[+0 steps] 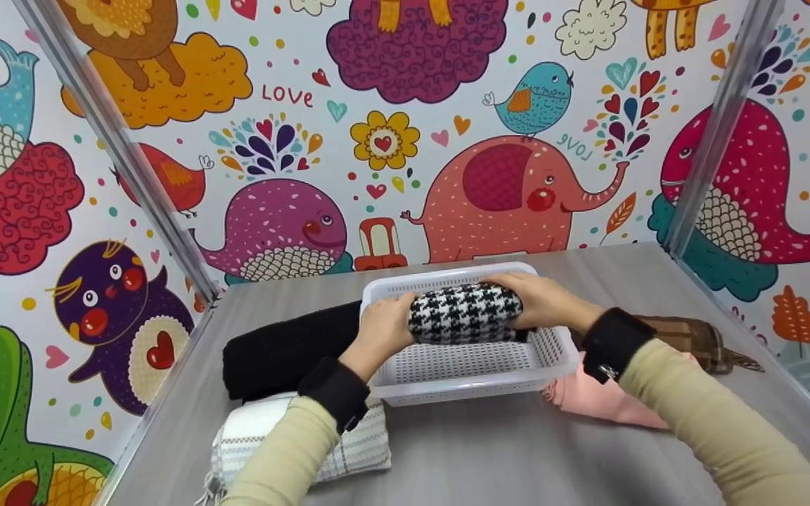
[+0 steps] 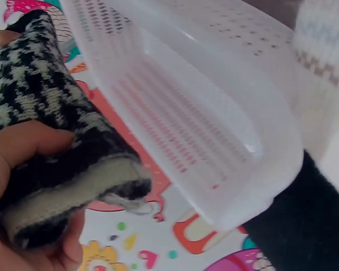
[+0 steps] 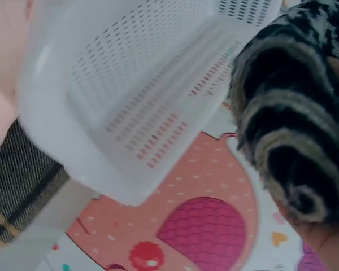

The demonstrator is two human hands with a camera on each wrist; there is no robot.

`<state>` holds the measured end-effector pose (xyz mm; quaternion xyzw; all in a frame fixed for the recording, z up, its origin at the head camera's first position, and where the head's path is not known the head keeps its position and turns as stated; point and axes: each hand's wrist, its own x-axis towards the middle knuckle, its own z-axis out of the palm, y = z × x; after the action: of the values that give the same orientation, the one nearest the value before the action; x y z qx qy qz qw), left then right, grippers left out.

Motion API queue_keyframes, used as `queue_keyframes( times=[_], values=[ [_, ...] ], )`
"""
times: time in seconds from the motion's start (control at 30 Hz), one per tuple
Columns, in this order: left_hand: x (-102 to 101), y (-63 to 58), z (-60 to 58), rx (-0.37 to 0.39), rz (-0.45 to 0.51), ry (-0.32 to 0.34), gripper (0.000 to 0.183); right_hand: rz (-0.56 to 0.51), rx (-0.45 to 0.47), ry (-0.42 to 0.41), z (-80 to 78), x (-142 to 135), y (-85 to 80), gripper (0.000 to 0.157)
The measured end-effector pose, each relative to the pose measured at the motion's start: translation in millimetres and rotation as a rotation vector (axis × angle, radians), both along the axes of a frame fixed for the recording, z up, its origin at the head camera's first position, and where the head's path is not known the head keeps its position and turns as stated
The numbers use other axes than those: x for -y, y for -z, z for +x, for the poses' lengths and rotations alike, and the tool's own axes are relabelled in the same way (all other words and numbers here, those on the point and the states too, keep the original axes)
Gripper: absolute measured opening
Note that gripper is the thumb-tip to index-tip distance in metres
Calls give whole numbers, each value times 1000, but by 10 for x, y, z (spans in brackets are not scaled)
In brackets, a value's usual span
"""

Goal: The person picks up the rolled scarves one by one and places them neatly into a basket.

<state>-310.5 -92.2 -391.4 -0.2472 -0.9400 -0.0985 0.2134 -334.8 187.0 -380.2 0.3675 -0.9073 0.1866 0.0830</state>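
Observation:
Both hands hold a rolled black-and-white houndstooth scarf above a white perforated plastic basket. My left hand grips its left end, thumb on top and fingers underneath, as the left wrist view shows. At the other end, my right hand has hold of the roll. The right wrist view shows the scarf's spiral end, with layers of dark and cream knit. Beneath the scarf, the basket's slotted floor is visible.
Left of the basket lies a folded black cloth, with a white striped fringed cloth in front of it. To the right are a pink cloth and a brown plaid scarf. Cartoon-printed panels stand around the grey table.

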Motion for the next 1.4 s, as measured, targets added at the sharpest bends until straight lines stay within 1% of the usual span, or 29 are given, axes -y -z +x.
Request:
queue_keyframes(
  times=[0.1,0.2,0.27,0.33,0.43,0.5,0.57,0.6,0.63,0.67,0.7,0.73,0.83,0.87,0.9,0.93,0.97,1.0,1.03,1.07,1.1,1.13,1.17,1.2,1.23,1.27,1.3,1.37,1.4],
  values=[
    [-18,77,-191,64,14,-33,51,41,39,53,-182,70,23,79],
    [-31,138,-364,125,14,-64,57,92,53,113,-350,143,56,80],
    [-40,183,-457,165,7,-80,55,124,67,141,-441,179,101,79],
    [-55,229,-525,220,-7,-105,53,144,66,162,-509,207,168,77],
    [-96,305,-586,288,-28,-163,51,177,28,171,-581,243,302,74],
    [-139,373,-625,340,8,-196,55,199,3,184,-619,267,396,71],
    [-190,457,-659,378,81,-223,59,238,-30,199,-653,281,492,66],
    [-213,521,-690,397,126,-233,62,256,-45,205,-667,288,535,64],
    [-229,614,-745,411,170,-242,65,268,-59,212,-683,292,576,63],
    [-242,691,-773,400,202,-242,68,281,-75,219,-696,295,610,61],
    [-245,862,-887,374,211,-250,68,297,-94,223,-707,297,641,60],
    [-243,1011,-985,367,220,-254,67,311,-121,223,-718,295,669,60],
    [-209,1567,-1407,261,195,-257,63,338,-162,224,-742,291,719,61],
    [-210,1679,-1504,262,183,-262,60,344,-162,225,-746,289,728,61],
    [-200,1817,-1636,279,193,-259,58,347,-154,227,-750,288,735,61],
    [-210,1821,-1667,315,199,-263,57,347,-145,231,-754,285,743,61],
    [-206,1878,-1714,278,191,-255,54,340,-130,235,-757,284,749,61],
    [-214,1854,-1715,310,192,-258,55,339,-123,239,-765,284,757,59],
    [-210,1848,-1723,323,187,-260,55,335,-118,242,-771,290,773,58],
    [-212,1793,-1706,366,200,-262,55,330,-113,245,-780,295,790,57],
    [-199,1804,-1708,334,200,-251,54,330,-119,249,-791,298,811,56],
    [-202,1794,-1683,293,188,-251,53,326,-123,251,-803,301,833,54],
    [-201,1729,-1623,300,194,-244,53,323,-128,253,-813,303,853,52],
    [-216,1617,-1542,345,205,-247,54,323,-132,253,-824,305,873,49],
    [-230,1494,-1426,358,219,-241,53,324,-120,255,-831,303,892,49],
    [-252,1320,-1274,400,235,-243,53,329,-104,253,-836,301,906,51],
    [-268,1190,-1141,397,241,-234,50,332,-83,247,-832,302,909,52],
    [-311,815,-824,493,259,-232,51,339,-49,227,-816,305,905,54],
    [-330,659,-666,492,253,-222,50,337,-26,215,-803,310,898,53]
  ],
)
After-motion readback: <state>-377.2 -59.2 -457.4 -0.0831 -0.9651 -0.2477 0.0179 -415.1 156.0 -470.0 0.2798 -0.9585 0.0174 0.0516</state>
